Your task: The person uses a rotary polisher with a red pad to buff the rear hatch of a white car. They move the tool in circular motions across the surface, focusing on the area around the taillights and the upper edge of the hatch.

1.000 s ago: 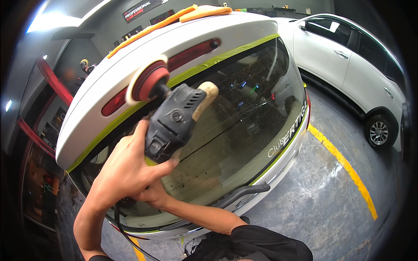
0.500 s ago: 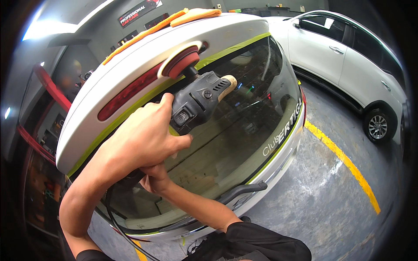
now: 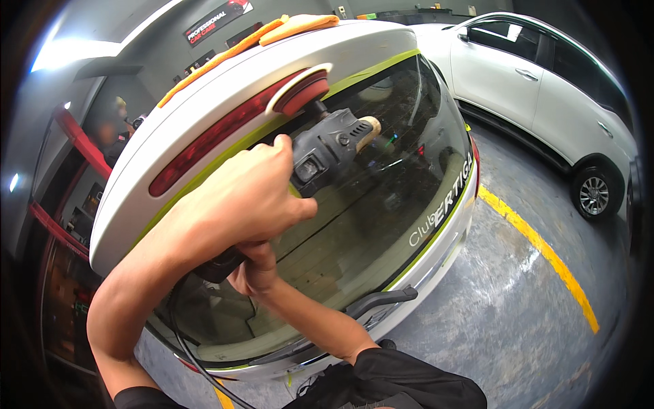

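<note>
A dark grey electric car polisher [image 3: 327, 153] slants up across the rear window. My left hand [image 3: 255, 187] is closed round its body near the head, thumb pointing right. Below it, my right hand [image 3: 255, 268] grips the rear end, partly hidden under my left wrist. The polisher's red backing plate with a pale pad [image 3: 300, 92] lies against the white spoiler, over the right part of the long red brake light [image 3: 218, 140]. Green masking tape [image 3: 371, 71] runs between the spoiler and the dark rear window [image 3: 354, 211]. A black cord [image 3: 176, 324] hangs from the rear end.
Orange cloths [image 3: 296, 28] lie along the roof edge. The rear wiper [image 3: 381, 298] sits low on the glass. Another white car [image 3: 504, 82] stands at the right, past a yellow floor line [image 3: 538, 245]. Red metal arms [image 3: 82, 140] and a person [image 3: 116, 133] are at the far left.
The polisher and both hands have shifted a little to the right. Its pad has slid rightward along the spoiler, baring more of the red brake light.
</note>
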Demonstrator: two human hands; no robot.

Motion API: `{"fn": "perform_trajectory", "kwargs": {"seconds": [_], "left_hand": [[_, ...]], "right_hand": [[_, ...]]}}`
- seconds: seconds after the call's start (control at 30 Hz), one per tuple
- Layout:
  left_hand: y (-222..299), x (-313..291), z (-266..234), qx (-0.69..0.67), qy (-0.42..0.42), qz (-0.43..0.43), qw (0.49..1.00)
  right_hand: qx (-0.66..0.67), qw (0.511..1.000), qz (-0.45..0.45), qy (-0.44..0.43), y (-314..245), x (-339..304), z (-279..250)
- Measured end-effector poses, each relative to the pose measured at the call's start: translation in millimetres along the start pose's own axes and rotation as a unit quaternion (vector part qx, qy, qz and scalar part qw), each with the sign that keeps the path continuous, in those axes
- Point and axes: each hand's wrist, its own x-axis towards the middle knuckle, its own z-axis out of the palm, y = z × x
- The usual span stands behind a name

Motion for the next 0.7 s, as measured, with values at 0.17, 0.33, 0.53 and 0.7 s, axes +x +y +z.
{"fn": "perform_trajectory", "kwargs": {"seconds": [0.17, 0.33, 0.53, 0.7], "left_hand": [[6.6, 11.6, 0.5, 0.005, 0.021, 0.023, 0.999], [19.7, 34.7, 5.0, -0.01, 0.035, 0.063, 0.997], [30.5, 42.6, 7.8, -0.01, 0.023, 0.037, 0.999], [26.5, 36.7, 11.4, -0.013, 0.026, 0.029, 0.999]], "right_hand": [[-0.03, 0.999, -0.029, 0.009, -24.0, 5.3, 16.6], [-0.047, 0.997, -0.063, 0.012, -62.0, 15.0, 24.5], [-0.063, 0.997, -0.038, 0.008, -84.6, 14.1, 21.1], [-0.044, 0.999, -0.013, 0.001, -77.6, 7.9, 8.9]]}}
